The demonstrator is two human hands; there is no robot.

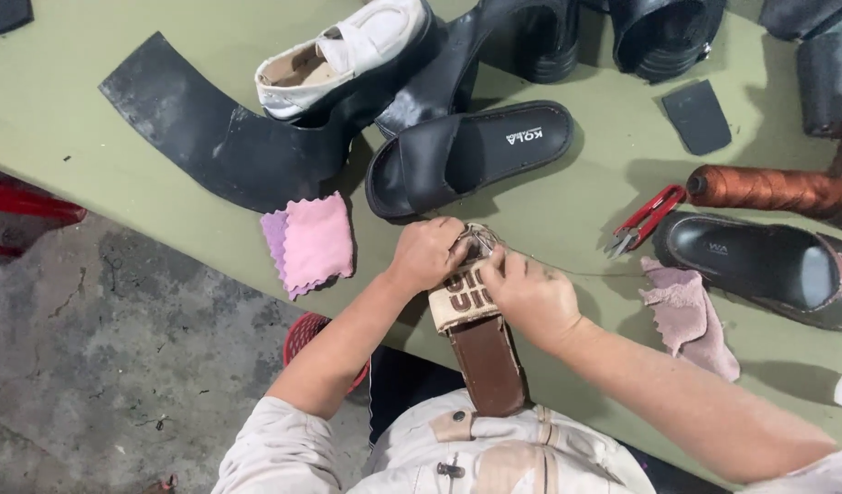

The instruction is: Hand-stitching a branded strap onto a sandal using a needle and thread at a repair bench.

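Two hands meet on the brown strap [480,343], which I keep draped over the green surface [567,220] edge to steady it: left hand [427,254] pinches its metal buckle [478,240], right hand [530,295] presses the woven end flat.

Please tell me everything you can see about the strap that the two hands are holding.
The strap is a wide band, brown and leather-like near the body, with a beige woven end bearing dark print. It lies over the green table's edge, pointing away from the person. The left hand and right hand pinch its far end, where a small metal part shows.
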